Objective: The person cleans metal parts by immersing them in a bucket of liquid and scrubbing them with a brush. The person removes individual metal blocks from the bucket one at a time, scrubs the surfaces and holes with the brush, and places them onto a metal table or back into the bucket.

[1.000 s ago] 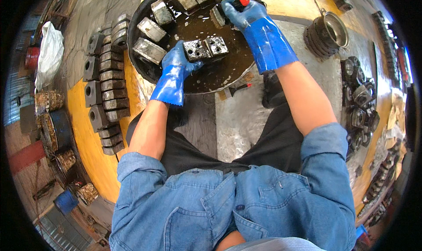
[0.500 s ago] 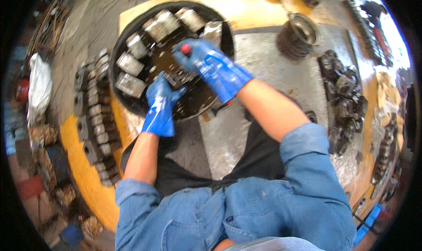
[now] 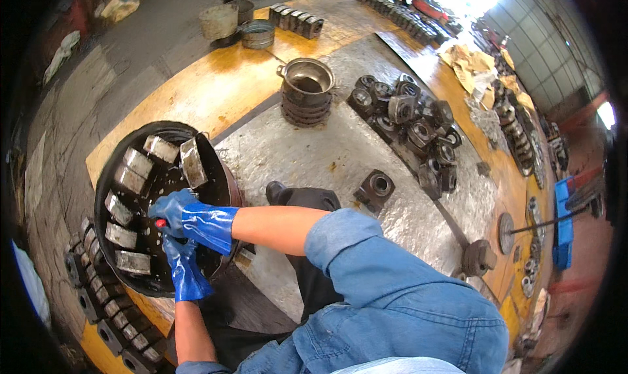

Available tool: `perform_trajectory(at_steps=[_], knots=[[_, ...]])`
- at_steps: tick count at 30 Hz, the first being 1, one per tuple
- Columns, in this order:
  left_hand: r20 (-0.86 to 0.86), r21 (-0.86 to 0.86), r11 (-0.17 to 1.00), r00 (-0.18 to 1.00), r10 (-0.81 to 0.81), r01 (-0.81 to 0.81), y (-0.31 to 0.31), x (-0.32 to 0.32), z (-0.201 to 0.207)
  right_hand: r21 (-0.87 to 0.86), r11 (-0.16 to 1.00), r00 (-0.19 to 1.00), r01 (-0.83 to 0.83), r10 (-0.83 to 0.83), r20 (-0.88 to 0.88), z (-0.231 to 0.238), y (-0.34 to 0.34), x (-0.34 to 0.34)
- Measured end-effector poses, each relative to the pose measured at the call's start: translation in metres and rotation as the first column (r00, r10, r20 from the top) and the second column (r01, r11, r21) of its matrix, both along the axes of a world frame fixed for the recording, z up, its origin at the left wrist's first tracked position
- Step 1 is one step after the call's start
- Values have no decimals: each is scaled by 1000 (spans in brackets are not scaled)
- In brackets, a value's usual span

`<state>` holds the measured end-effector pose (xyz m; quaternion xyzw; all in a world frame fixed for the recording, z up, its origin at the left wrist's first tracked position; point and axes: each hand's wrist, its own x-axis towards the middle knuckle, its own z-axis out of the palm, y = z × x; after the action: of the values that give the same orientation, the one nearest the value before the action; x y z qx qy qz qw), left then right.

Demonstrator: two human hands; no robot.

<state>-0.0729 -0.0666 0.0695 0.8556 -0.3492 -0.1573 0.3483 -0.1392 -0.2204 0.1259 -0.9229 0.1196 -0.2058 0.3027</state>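
Both my hands wear blue rubber gloves and work inside a round black basin [image 3: 104, 184] holding dark liquid. My right hand [image 3: 173, 213] is closed round a tool with a red handle end [image 3: 161, 223]; the rest of that tool is hidden. Just below it, my left hand [image 3: 181, 259] has its fingers curled against the right one, and what they grip is covered. Several wet metal blocks [image 3: 134, 262] lie along the basin's inner wall on the left and far sides. One more block [image 3: 191, 163] leans at the far right of the basin.
A two-handled metal pot [image 3: 306, 73] stands on the metal sheet beyond the basin. To the right are a lone bored block [image 3: 375, 189] and a pile of similar parts [image 3: 422, 132]. Rows of blocks [image 3: 108, 302] line the near left. A blue crate [image 3: 563, 223] sits far right.
My view has swung to the right, so the basin appears lower and further left. My hands have come together; the red-handled tool stays in my right hand.
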Motion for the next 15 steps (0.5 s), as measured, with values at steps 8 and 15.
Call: perform_trajectory(at_steps=[8, 15], knots=[[-467, -364, 925, 880, -85, -104, -20, -3, -38, 21, 1000, 997, 8, -10, 79, -1, -17, 0], [-609, -243, 965, 790, -70, -102, -24, -41, 7, 82, 991, 973, 106, -121, 198, 4, -32, 1]])
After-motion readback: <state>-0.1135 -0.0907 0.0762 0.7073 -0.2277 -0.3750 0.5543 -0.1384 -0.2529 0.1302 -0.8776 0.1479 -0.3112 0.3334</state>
